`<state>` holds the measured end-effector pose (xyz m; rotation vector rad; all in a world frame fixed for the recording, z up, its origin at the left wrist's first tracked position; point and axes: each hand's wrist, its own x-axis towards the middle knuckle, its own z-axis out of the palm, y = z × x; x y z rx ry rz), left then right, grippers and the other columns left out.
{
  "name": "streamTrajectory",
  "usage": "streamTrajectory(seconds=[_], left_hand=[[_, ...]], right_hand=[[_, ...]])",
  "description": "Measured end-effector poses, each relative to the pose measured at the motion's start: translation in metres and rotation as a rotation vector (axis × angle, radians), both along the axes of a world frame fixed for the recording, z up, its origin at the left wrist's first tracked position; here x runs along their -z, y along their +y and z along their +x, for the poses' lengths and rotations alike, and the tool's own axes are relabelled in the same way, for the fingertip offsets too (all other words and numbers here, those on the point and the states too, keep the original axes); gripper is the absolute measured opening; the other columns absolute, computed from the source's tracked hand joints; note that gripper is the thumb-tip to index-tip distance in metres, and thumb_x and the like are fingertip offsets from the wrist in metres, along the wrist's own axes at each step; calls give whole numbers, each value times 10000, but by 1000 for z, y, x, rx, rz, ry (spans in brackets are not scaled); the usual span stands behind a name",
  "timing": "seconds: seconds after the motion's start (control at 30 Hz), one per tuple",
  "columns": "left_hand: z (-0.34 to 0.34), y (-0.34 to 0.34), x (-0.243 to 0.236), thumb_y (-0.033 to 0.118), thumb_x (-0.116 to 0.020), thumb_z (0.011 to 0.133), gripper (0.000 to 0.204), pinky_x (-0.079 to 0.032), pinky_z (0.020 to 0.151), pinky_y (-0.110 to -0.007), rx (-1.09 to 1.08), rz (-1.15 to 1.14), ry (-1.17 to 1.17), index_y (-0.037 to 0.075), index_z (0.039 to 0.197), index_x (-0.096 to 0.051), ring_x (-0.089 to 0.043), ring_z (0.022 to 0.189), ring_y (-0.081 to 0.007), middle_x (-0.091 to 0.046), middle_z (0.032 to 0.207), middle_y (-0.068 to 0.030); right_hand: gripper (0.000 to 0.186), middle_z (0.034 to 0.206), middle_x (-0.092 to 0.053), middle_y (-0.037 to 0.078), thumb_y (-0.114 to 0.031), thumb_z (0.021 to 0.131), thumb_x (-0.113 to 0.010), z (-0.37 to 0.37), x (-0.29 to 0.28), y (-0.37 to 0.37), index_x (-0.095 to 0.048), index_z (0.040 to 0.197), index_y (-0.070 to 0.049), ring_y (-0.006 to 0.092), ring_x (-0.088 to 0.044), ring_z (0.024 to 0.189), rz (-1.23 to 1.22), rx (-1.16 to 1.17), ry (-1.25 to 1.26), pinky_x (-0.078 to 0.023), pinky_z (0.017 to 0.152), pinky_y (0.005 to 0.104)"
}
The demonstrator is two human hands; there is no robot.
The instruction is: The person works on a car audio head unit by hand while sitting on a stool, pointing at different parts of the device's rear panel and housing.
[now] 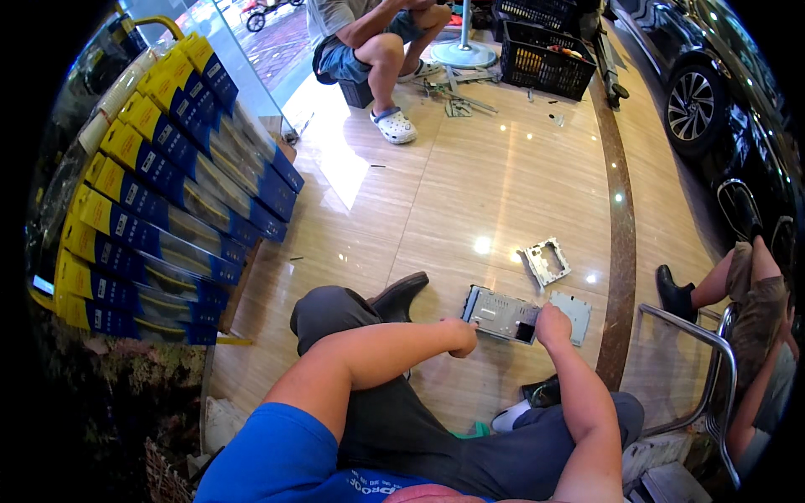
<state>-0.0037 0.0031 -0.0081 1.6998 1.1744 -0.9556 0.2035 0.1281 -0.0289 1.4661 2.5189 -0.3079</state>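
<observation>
Silver slotted box (501,313), dark-cornered; left fingers (465,337), right fingers (547,328) curl by it, grip unclear.

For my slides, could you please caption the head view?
Left hand and right hand at either end of a metal unit, white frame on the floor beyond.

White lettering (371,484) on blue shirt (270,444), apparently printed labels (148,159) on yellow-blue packages (174,174)

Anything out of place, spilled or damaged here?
Two small dark slivers lie alone on the floor, apart from the other parts, so they look stray. The white frame lies askew just beyond the metal unit. No spill or clear damage stands out.
</observation>
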Motion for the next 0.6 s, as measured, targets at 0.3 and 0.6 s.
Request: streamTrajectory(seconds=[0.3, 0.6], left_hand=[[-2, -2, -8, 172, -586, 911, 582, -425, 1013, -635, 4, 28, 10, 148, 1475, -443, -462, 1352, -372, -100, 1659, -41], [-1, 1, -3, 316, -587, 956, 560, -426, 1011, -634, 20, 13, 27, 213, 1484, -433, -456, 1354, -383, -62, 1663, -14]], right_hand=[[189, 955, -668, 237, -143, 895, -510, 0, -4, -3, -604, 956, 9, 397, -682, 850, 20, 38, 53, -552, 756, 493], [160, 962, -677, 227, -100, 874, -517, -5, -8, 1, -625, 943, -5, 398, -687, 877, -73, 56, 8, -558, 768, 481]])
